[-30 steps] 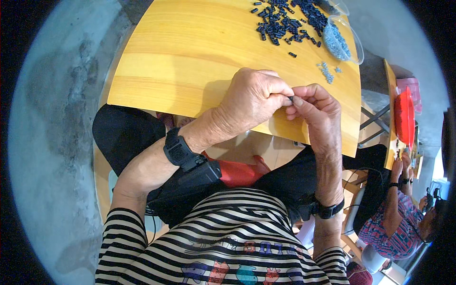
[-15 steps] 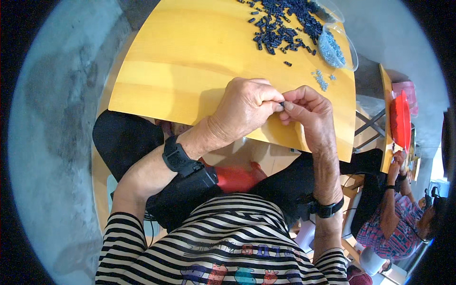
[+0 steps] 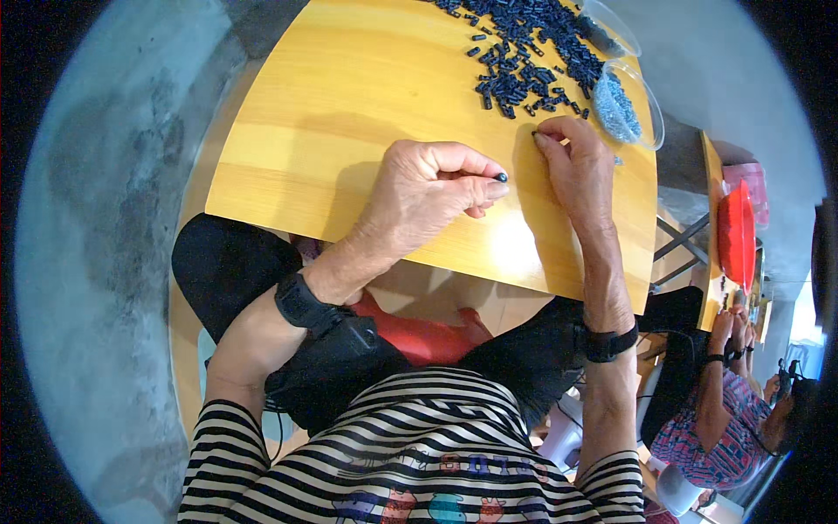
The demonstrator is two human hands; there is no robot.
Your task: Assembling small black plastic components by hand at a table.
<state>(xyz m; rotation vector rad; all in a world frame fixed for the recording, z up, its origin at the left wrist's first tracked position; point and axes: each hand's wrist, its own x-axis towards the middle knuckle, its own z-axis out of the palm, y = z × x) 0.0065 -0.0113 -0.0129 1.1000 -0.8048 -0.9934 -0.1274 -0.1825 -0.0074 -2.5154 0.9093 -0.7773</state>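
Above the table's near part, my left hand (image 3: 428, 188) pinches a small dark cylindrical piece (image 3: 502, 177) between thumb and forefinger. The piece's round end shows past the fingertips. My right hand (image 3: 576, 166) reaches farther out on the right, its thumb and forefinger closed at the tabletop on another small dark piece (image 3: 534, 133), mostly hidden by the fingertips. Just beyond lies a loose spread of similar blue-black pieces (image 3: 515, 79). To the right stands a clear plastic tub (image 3: 618, 109) of tiny pale-blue pieces.
The yellow wooden table (image 3: 349, 113) ends just before my lap. A second clear tub (image 3: 608, 26) holds dark pieces at the far right edge. At the right, a person in a patterned top (image 3: 711, 428) works at another table with a red basin (image 3: 736, 236).
My hands have come apart. The right has moved away and to the right, down to a lone dark piece on the table; the left stays near the middle, holding its piece.
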